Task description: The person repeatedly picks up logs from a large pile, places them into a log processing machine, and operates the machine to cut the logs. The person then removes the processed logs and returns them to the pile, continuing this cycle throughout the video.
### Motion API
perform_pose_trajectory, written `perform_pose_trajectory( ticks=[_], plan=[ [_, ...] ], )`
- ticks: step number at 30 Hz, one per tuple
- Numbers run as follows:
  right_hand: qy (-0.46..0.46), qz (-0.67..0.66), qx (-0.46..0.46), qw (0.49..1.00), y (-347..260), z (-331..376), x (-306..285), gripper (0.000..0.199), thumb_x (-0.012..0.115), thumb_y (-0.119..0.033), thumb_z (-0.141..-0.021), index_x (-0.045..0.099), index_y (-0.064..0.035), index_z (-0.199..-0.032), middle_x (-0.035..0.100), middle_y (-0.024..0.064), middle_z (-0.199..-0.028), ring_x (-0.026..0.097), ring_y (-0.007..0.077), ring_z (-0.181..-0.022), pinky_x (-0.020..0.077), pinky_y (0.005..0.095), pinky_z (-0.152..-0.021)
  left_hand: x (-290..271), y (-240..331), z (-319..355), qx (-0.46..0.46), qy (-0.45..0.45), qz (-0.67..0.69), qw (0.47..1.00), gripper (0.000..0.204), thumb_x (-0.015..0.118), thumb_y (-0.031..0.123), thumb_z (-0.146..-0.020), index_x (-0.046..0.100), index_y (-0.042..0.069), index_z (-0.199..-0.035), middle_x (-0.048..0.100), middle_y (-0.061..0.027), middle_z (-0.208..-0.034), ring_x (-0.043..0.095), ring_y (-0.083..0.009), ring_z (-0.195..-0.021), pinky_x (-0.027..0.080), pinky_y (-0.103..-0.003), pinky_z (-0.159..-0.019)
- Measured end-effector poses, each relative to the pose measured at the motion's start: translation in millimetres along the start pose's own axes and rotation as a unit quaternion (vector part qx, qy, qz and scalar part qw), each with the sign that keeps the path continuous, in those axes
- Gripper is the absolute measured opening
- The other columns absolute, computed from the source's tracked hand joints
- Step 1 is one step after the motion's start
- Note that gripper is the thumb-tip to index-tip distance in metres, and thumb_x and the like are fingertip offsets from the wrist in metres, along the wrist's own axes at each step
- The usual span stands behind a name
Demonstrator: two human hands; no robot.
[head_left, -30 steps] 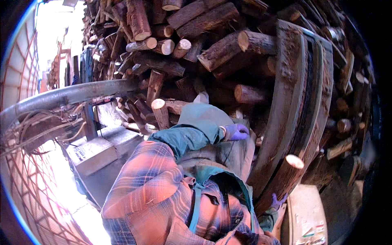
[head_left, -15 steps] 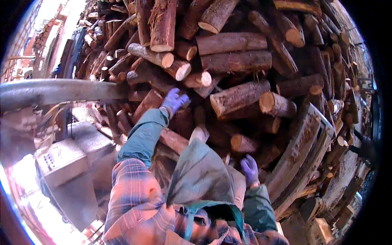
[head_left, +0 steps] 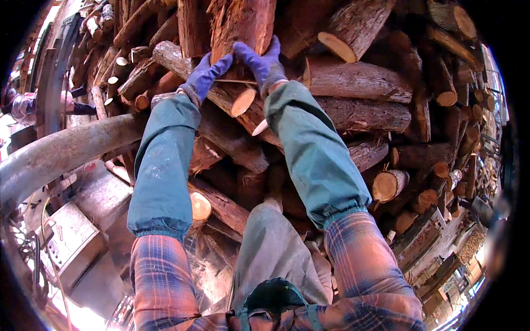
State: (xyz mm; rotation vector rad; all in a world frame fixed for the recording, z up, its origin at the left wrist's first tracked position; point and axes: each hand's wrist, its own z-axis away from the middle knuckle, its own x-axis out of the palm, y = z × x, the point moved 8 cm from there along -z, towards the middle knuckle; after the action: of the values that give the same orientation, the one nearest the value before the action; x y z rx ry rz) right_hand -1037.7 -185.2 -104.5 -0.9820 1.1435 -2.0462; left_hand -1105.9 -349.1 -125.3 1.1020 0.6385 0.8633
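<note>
Nearest: grey apron (head_left: 270, 254); steady footing behind it seems wise, with an even two-sided hold to limit rolling. Arms reach forward, green sleeves (head_left: 165, 160) bent only slightly. Left hand (head_left: 208, 76) and right hand (head_left: 259, 63), purple-gloved, sit just apart at the near end of a reddish log (head_left: 243, 25); grip firmness: cannot tell. Log lies at top centre, amid the woodpile (head_left: 359, 83).

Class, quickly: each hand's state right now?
Left hand: spread against the lower end of a reddish log; firm grip cannot be told.
Right hand: spread against the same log end; firm grip cannot be told.
</note>
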Motion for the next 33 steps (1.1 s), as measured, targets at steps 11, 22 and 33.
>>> perform_pose_trajectory(
  ticks=[11, 22, 33],
  plan=[
    [-0.234, -0.316, 0.283, 0.875, -21, 168, -161, 0.056, 0.052, -0.033, -0.102, 0.042, -0.002, -0.147, 0.051, 0.014, -0.144, 0.049, 0.0242, -0.133, 0.0357, 0.0408, -0.115, 147, 38, 197, -0.041, 0.059, -0.095, 0.993, 0.052, 0.065, 0.04, -0.095, 0.054, 0.004, -0.131, 0.067, -0.0092, -0.111, 0.065, -0.0194, -0.102, 0.054, -0.038, -0.089],
    [-0.176, 0.021, 0.264, 0.948, 44, 394, -254, 0.116, 0.089, -0.04, -0.071, 0.019, 0.0005, -0.155, 0.039, 0.0164, -0.151, 0.037, 0.0261, -0.141, 0.0288, 0.0398, -0.118, 237, -156, 256, -0.274, -0.026, 0.384, 0.881, 0.059, 0.053, 0.057, -0.094, 0.057, 0.011, -0.131, 0.068, -0.0086, -0.107, 0.063, -0.0237, -0.095, 0.051, -0.042, -0.086],
    [-0.13, 0.086, 0.034, 0.987, -110, 543, -320, 0.096, 0.081, -0.057, -0.072, 0.046, 0.0002, -0.141, 0.063, 0.0186, -0.125, 0.061, 0.0313, -0.114, 0.0433, 0.0426, -0.107, 293, -87, 366, -0.314, -0.053, 0.249, 0.914, 0.051, 0.05, 0.044, -0.096, 0.056, 0.008, -0.133, 0.065, -0.013, -0.116, 0.062, -0.0283, -0.104, 0.049, -0.05, -0.091]
  ],
)
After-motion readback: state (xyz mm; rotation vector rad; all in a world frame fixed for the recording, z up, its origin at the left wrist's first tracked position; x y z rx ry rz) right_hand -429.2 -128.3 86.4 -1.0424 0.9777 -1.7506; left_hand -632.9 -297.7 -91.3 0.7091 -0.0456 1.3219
